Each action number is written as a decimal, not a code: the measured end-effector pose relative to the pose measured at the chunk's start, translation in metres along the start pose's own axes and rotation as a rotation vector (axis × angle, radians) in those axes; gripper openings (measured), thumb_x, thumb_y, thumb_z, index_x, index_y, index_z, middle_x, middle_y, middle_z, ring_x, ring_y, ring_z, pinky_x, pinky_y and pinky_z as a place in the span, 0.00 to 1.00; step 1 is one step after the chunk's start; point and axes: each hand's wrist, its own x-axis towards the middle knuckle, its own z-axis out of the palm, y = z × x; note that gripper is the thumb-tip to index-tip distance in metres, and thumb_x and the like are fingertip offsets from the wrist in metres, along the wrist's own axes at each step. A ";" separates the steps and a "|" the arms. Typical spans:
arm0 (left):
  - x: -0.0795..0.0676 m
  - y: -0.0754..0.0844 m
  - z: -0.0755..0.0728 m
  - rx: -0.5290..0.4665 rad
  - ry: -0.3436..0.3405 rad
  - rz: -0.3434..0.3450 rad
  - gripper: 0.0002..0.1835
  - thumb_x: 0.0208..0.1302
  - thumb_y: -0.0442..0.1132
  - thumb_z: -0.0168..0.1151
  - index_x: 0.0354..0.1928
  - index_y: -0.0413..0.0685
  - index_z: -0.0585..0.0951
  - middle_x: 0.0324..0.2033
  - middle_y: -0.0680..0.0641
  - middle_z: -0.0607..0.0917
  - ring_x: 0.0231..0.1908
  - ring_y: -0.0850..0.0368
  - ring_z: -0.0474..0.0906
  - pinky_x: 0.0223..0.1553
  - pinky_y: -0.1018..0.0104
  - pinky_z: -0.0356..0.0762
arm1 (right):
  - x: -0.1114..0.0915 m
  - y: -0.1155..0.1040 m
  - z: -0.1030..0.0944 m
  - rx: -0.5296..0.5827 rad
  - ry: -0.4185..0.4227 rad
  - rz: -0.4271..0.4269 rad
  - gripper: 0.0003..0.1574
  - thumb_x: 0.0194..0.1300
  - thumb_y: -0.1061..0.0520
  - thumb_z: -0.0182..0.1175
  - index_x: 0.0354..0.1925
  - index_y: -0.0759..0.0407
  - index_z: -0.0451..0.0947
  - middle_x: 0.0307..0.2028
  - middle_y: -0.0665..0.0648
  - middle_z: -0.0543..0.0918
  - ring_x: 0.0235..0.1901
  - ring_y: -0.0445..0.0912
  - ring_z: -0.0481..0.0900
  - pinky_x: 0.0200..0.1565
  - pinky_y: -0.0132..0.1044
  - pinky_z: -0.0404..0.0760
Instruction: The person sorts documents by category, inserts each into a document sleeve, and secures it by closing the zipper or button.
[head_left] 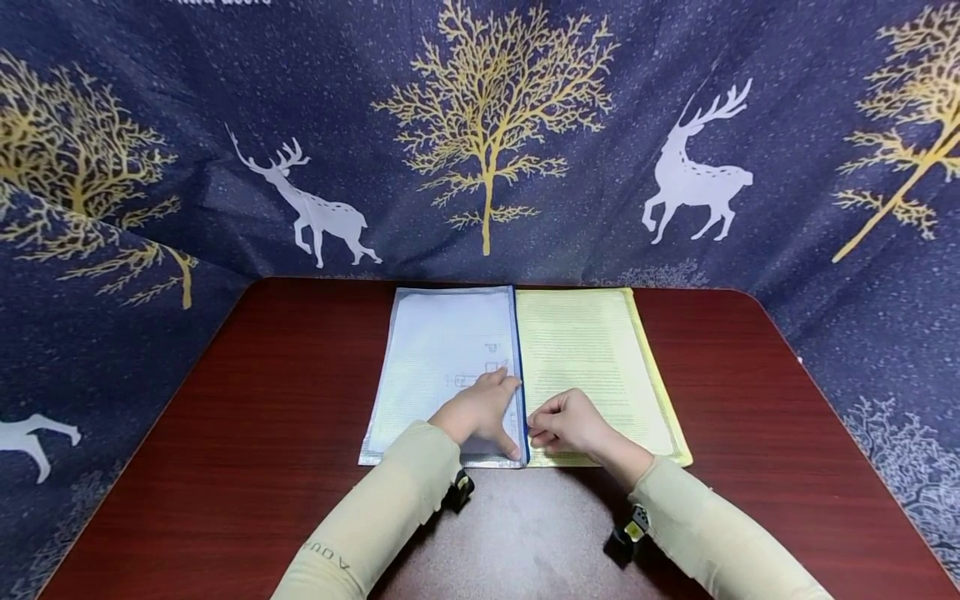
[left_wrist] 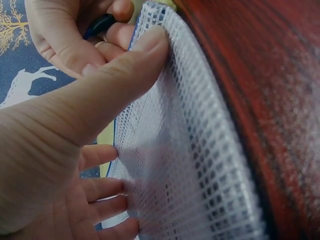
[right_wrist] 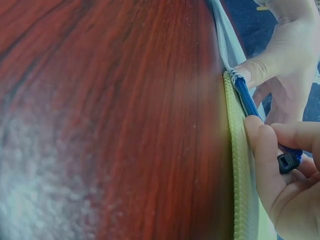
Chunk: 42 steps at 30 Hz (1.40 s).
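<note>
A clear-white mesh zip pouch (head_left: 435, 333) with a printed sheet inside lies flat, its blue zipper (head_left: 516, 333) running along the right side. My left hand (head_left: 487, 407) rests on its near right part with fingers spread; the thumb (left_wrist: 135, 62) presses the mesh by the near corner. From the other side of the zipper, my right hand (head_left: 573, 423) pinches the zipper pull near that corner. In the right wrist view the black end of the zipper pull (right_wrist: 288, 162) pokes out among the fingers. A yellow mesh pouch (head_left: 577, 342) with a text sheet lies under the right hand.
Both pouches lie side by side on a dark red wood-grain table (head_left: 300, 375), toward its far edge. Behind it hangs a dark blue cloth (head_left: 420, 200) printed with deer and trees. A small black device (head_left: 628, 533) is on the right wrist.
</note>
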 end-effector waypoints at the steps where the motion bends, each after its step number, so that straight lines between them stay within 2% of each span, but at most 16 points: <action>1: 0.000 0.000 0.000 -0.001 -0.001 0.001 0.63 0.30 0.58 0.80 0.70 0.48 0.57 0.72 0.38 0.51 0.72 0.44 0.48 0.68 0.49 0.58 | 0.000 0.000 0.000 0.008 0.005 0.006 0.12 0.60 0.66 0.59 0.37 0.78 0.80 0.24 0.62 0.86 0.19 0.40 0.82 0.22 0.33 0.81; 10: -0.002 -0.001 0.000 0.023 -0.005 0.011 0.68 0.30 0.60 0.79 0.72 0.40 0.52 0.73 0.37 0.49 0.72 0.43 0.47 0.70 0.53 0.53 | 0.004 -0.002 0.001 0.061 0.036 -0.011 0.12 0.59 0.67 0.58 0.37 0.80 0.79 0.23 0.62 0.85 0.19 0.41 0.82 0.22 0.32 0.81; 22: -0.002 -0.003 0.002 0.000 0.001 0.016 0.68 0.30 0.59 0.79 0.72 0.41 0.52 0.73 0.38 0.49 0.73 0.44 0.46 0.70 0.53 0.53 | 0.015 -0.002 0.002 0.130 0.080 0.029 0.13 0.59 0.69 0.58 0.39 0.81 0.77 0.21 0.58 0.84 0.19 0.41 0.82 0.22 0.31 0.81; 42: -0.004 -0.001 0.000 -0.002 -0.011 0.004 0.68 0.30 0.59 0.79 0.72 0.41 0.52 0.73 0.38 0.49 0.73 0.44 0.46 0.70 0.52 0.53 | 0.028 -0.009 0.000 0.171 0.131 0.048 0.13 0.61 0.69 0.56 0.41 0.81 0.76 0.21 0.58 0.84 0.20 0.42 0.82 0.25 0.31 0.82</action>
